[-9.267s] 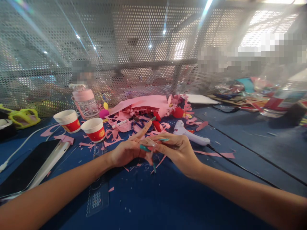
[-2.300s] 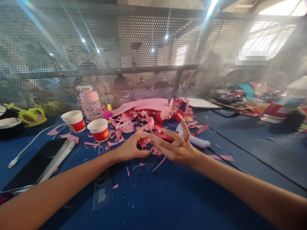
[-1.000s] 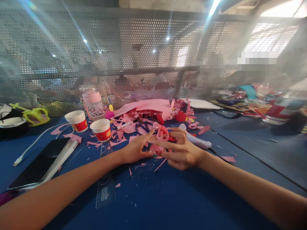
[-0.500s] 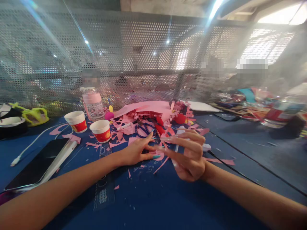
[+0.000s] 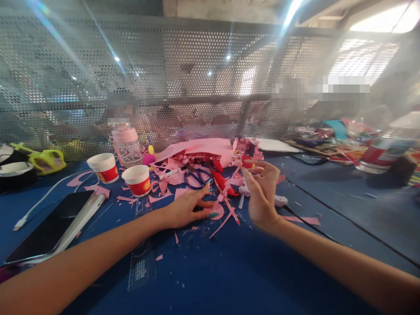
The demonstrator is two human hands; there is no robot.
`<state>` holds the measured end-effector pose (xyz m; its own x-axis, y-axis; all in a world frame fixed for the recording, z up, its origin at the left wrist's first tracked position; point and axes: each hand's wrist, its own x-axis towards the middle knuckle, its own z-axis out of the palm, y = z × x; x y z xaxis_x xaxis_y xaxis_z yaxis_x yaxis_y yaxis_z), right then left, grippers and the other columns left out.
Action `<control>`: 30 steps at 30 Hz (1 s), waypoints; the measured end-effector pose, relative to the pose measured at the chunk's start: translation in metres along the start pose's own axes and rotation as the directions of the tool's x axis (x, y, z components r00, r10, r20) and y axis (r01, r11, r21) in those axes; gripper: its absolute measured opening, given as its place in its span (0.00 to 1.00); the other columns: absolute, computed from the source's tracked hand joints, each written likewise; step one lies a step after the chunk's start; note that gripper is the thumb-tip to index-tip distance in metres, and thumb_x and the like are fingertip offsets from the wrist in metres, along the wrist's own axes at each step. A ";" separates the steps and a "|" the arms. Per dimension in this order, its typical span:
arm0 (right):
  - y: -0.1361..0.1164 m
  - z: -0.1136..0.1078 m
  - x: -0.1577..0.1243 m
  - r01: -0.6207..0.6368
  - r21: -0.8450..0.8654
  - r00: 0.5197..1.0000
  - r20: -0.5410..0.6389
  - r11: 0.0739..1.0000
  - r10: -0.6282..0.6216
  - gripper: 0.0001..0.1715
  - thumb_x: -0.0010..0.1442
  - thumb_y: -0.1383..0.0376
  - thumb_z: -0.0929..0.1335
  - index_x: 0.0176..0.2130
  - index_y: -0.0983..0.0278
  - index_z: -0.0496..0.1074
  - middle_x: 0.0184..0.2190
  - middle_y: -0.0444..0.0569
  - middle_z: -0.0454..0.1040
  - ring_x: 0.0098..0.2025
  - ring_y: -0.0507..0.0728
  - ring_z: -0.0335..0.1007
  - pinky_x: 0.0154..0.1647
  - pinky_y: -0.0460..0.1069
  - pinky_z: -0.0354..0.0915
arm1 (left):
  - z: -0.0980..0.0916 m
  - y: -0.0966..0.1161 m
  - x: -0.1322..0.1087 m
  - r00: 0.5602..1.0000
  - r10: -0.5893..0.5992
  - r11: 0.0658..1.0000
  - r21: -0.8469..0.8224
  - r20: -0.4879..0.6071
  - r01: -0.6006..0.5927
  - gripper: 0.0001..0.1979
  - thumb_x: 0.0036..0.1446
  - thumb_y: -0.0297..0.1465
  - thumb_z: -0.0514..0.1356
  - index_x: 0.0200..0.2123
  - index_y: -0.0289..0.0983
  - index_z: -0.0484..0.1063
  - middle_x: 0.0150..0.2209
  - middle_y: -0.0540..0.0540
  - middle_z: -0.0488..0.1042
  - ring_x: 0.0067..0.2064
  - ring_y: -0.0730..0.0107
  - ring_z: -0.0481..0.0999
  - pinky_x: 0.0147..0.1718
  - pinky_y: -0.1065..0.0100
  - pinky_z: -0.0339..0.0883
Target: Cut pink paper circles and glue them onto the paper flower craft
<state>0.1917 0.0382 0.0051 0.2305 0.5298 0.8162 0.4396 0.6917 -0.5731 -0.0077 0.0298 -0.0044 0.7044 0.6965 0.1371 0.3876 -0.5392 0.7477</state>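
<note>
My left hand [image 5: 188, 208] lies flat on the blue table [image 5: 229, 271], fingers spread, pressing on a pink paper piece [image 5: 217, 212]. My right hand [image 5: 262, 190] is raised just to its right, palm turned toward me, fingers curled in a pinch on a thin pink paper strip [image 5: 229, 192] that slants down toward the left hand. Behind both hands lies a heap of pink paper scraps [image 5: 197, 155] with blue-handled scissors [image 5: 197, 177] and red pieces [image 5: 225, 181]. A white glue gun [image 5: 278, 200] rests behind the right hand.
Two red-and-white paper cups [image 5: 104, 167] [image 5: 138, 180] and a pink-lidded bottle [image 5: 126, 142] stand at left. A phone [image 5: 49, 227] and a ruler [image 5: 139, 258] lie near my left arm. A perforated metal screen [image 5: 197, 78] closes the back. Colourful clutter [image 5: 361, 144] fills the right.
My right hand has lifted and turned upright, drawing a pink strip up from the table. My left hand has stayed flat on the pink piece.
</note>
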 end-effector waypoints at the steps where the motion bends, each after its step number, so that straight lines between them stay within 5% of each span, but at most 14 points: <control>1: 0.003 0.001 0.004 -0.067 0.054 0.996 -0.051 0.996 0.069 0.15 0.58 0.58 0.61 0.45 0.59 0.59 0.44 0.50 0.61 0.45 0.57 0.63 0.45 0.56 0.63 | 0.000 0.000 0.000 1.000 0.008 1.000 -0.004 0.000 -0.008 0.39 0.58 0.37 0.56 0.64 0.35 0.35 0.54 0.36 0.67 0.55 0.59 0.68 0.51 0.57 0.63; 4: 0.011 0.005 0.013 -0.219 0.301 0.961 -0.097 0.928 0.258 0.12 0.57 0.56 0.61 0.40 0.59 0.61 0.41 0.49 0.64 0.45 0.56 0.66 0.49 0.57 0.62 | 0.000 -0.001 -0.001 0.999 0.033 0.999 0.006 0.003 -0.033 0.39 0.58 0.37 0.55 0.64 0.36 0.34 0.57 0.35 0.63 0.55 0.59 0.67 0.51 0.57 0.64; 7: 0.012 0.005 0.013 -0.348 0.463 0.935 0.104 0.815 0.339 0.13 0.56 0.56 0.62 0.40 0.58 0.63 0.45 0.49 0.66 0.48 0.56 0.66 0.53 0.57 0.60 | -0.001 -0.001 0.000 0.999 0.041 0.999 0.030 0.016 -0.042 0.39 0.58 0.35 0.55 0.64 0.37 0.34 0.59 0.34 0.60 0.54 0.59 0.68 0.51 0.57 0.64; 11: 0.002 0.004 0.003 -0.449 0.449 0.880 0.372 0.772 0.295 0.15 0.55 0.57 0.65 0.43 0.57 0.65 0.43 0.48 0.71 0.49 0.57 0.67 0.53 0.57 0.62 | -0.001 0.002 0.000 0.996 0.094 0.987 0.133 -0.010 -0.091 0.40 0.58 0.37 0.55 0.64 0.35 0.34 0.54 0.34 0.66 0.53 0.58 0.69 0.48 0.57 0.65; 15: -0.010 0.004 -0.003 -0.397 0.404 0.861 0.475 0.824 0.182 0.14 0.52 0.60 0.69 0.41 0.58 0.69 0.39 0.46 0.74 0.41 0.54 0.71 0.45 0.52 0.68 | -0.001 0.002 -0.002 0.990 0.139 0.949 0.286 -0.010 -0.130 0.40 0.59 0.37 0.54 0.64 0.34 0.30 0.46 0.38 0.73 0.52 0.57 0.68 0.49 0.54 0.63; 22: -0.022 0.005 -0.005 -0.274 0.470 0.904 0.423 0.839 0.059 0.12 0.55 0.68 0.69 0.41 0.58 0.71 0.39 0.44 0.75 0.42 0.52 0.71 0.47 0.49 0.69 | 0.000 -0.002 -0.005 0.989 0.137 0.918 0.381 -0.049 -0.108 0.40 0.57 0.38 0.55 0.64 0.37 0.34 0.61 0.32 0.54 0.60 0.51 0.57 0.54 0.50 0.56; 30: -0.011 0.007 -0.007 -0.227 0.378 0.887 0.462 0.897 0.030 0.14 0.57 0.66 0.67 0.45 0.59 0.69 0.44 0.47 0.73 0.47 0.55 0.70 0.51 0.53 0.66 | 0.000 -0.001 -0.005 0.997 0.058 0.923 0.384 -0.045 -0.036 0.36 0.59 0.38 0.51 0.63 0.34 0.34 0.62 0.31 0.51 0.62 0.50 0.53 0.56 0.48 0.54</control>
<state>0.1793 0.0300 0.0052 -0.1832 0.7172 0.6724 0.0140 0.6858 -0.7277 -0.0115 0.0266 -0.0057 0.6981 0.6847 0.2094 0.5603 -0.7045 0.4356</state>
